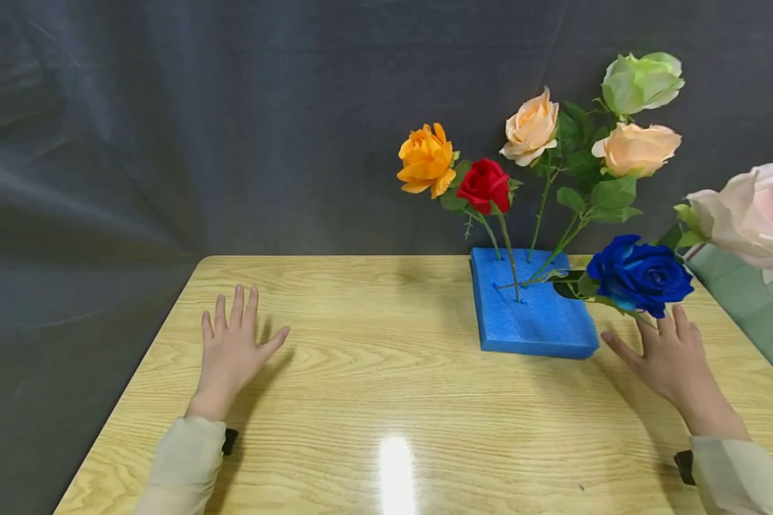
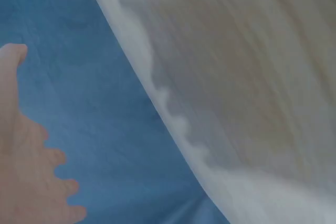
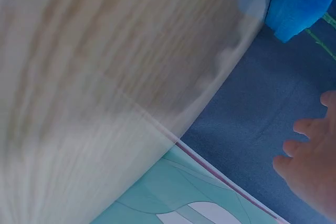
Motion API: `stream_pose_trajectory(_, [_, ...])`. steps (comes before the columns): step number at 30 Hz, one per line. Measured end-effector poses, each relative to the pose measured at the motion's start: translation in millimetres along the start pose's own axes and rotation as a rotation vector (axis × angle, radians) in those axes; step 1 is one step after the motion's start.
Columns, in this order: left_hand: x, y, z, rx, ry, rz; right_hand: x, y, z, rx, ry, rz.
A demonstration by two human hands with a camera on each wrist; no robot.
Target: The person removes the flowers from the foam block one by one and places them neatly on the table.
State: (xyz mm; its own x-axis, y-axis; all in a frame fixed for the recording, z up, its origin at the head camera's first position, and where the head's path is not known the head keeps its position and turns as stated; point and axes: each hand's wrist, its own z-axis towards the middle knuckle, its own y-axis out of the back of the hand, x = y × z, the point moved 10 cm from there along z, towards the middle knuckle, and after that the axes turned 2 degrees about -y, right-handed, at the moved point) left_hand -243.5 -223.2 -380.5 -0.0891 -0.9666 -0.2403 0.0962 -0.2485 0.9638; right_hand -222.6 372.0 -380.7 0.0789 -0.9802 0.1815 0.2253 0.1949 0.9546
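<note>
My left hand, fingers spread and holding nothing, is over the left part of the wooden table. My right hand also has its fingers spread, just right of a blue foam block. A blue rose leans out to the right and overlaps the right fingertips in the head view. Stuck in the block stand artificial flowers, among them a red rose and an orange flower. In the right wrist view, the right hand shows below the block's corner.
Taller behind are a peach rose, a second peach rose and a pale green rose. A pale pink rose juts out at the right edge. Dark cloth hangs behind the table, with a green patterned surface beyond its right side.
</note>
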Motion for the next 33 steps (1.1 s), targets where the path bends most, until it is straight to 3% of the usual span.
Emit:
stream_pose_trajectory(6, [-25.2, -0.3, 11.8, -0.023, -0.059, -0.006, 11.6, 12.2, 3.8, -0.137, 0.131, 0.074])
stream_pose_trajectory(11, [-49.2, 0.1, 20.0, -0.029, -0.101, -0.022, 14.1, 10.7, 9.2, -0.09, 0.138, 0.21])
stream_pose_trajectory(17, [-77.0, 1.1, 28.5, -0.041, -0.156, -0.038, 17.0, 13.1, 15.6, -0.09, 0.16, 0.374])
stream_pose_trajectory(22, [-98.7, -3.5, 36.4, -0.042, -0.202, -0.051, 12.0, 8.7, 19.9, -0.036, 0.131, 0.48])
stream_pose_trajectory(28, [-126.9, -11.0, 45.3, -0.063, -0.263, -0.078, 10.4, 4.8, 23.3, 0.021, 0.085, 0.476])
stream_pose_trajectory(33, [-152.3, -18.0, 50.7, -0.063, -0.304, -0.137, 7.7, 2.4, 26.4, 0.018, 0.07, 0.499])
